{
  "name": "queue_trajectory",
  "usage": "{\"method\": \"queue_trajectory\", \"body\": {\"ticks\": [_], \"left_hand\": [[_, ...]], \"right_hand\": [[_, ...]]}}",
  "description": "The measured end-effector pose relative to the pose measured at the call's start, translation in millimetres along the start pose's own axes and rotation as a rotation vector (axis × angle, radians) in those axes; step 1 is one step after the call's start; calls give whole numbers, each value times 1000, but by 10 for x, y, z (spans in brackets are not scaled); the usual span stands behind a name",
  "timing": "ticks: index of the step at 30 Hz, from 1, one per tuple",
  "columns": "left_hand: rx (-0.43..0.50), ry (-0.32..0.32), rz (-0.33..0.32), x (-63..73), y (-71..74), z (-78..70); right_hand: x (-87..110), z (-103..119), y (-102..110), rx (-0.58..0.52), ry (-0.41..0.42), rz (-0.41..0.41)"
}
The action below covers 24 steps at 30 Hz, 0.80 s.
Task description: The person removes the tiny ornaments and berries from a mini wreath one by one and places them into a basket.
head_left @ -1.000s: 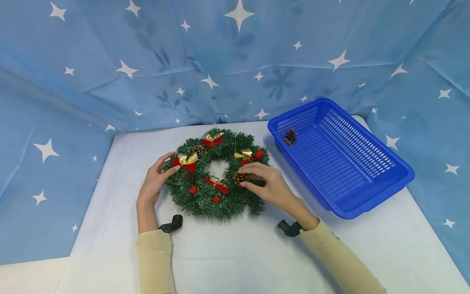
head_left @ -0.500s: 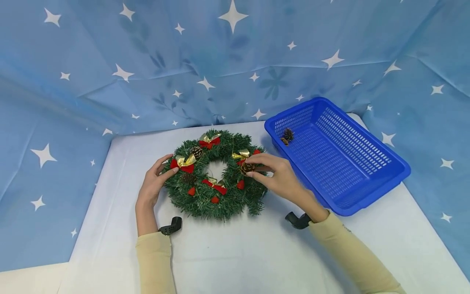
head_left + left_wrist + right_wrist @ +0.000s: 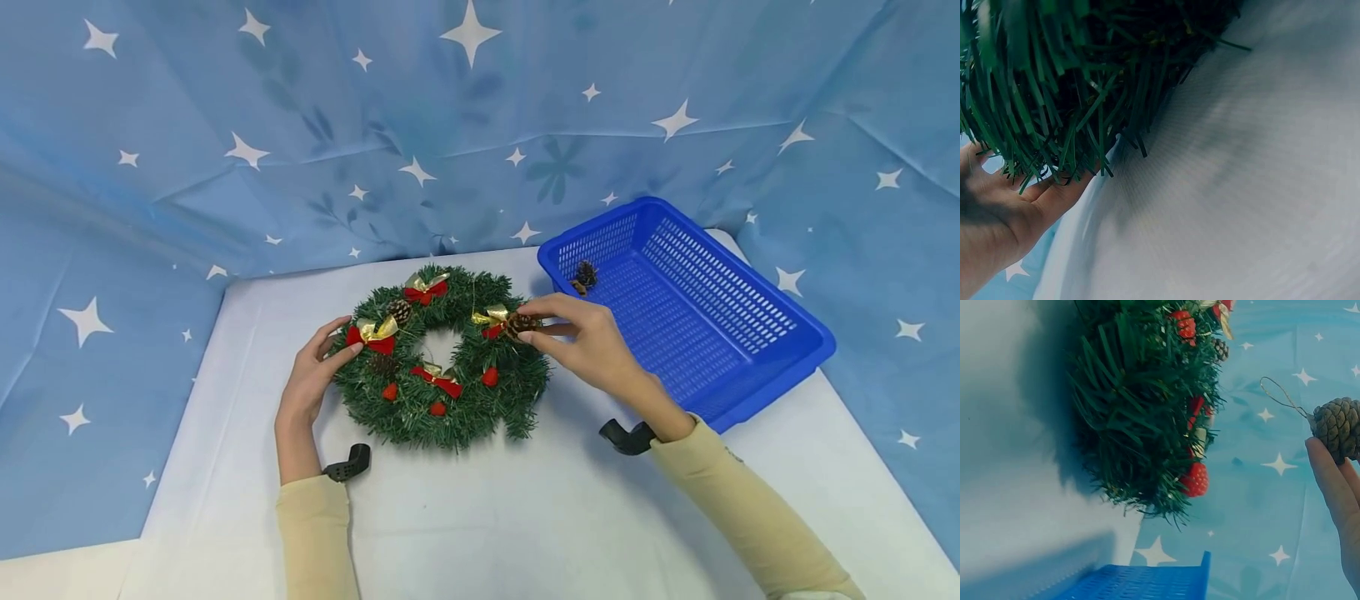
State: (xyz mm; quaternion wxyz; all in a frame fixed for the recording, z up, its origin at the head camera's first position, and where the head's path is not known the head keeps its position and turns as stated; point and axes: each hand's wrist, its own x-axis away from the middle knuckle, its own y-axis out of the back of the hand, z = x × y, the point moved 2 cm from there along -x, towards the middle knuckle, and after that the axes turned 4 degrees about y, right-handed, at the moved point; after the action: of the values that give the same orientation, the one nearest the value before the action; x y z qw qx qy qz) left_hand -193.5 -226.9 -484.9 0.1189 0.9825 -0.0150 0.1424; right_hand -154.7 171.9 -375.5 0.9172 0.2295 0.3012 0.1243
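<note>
Evidently the right hand [image 3: 596,342] pinches a pine cone [image 3: 521,326] above the right side of the wreath [image 3: 442,425], not touching it, its long axis unclear; the left hand [image 3: 311,375], farther from the cone, grips the wreath's left edge. Right of the wreath, a blue basket [image 3: 675,321] holds another cone [image 3: 587,274] and a small brown piece [image 3: 578,287] in the corner nearest the wreath.

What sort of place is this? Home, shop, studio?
Probably a staged recording setup, judging by the starry blue cloth behind and on both sides of the white table, and black devices at both wrists.
</note>
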Motion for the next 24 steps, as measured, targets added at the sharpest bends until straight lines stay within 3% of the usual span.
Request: {"method": "queue_trajectory", "body": {"ticks": [19,24], "left_hand": [[19,-4,32,-10,31,20],[20,-11,31,8,16,2]], "right_hand": [[-160,57,373,72,-81,-9],[-218,14,555,86,-166,-34]]}}
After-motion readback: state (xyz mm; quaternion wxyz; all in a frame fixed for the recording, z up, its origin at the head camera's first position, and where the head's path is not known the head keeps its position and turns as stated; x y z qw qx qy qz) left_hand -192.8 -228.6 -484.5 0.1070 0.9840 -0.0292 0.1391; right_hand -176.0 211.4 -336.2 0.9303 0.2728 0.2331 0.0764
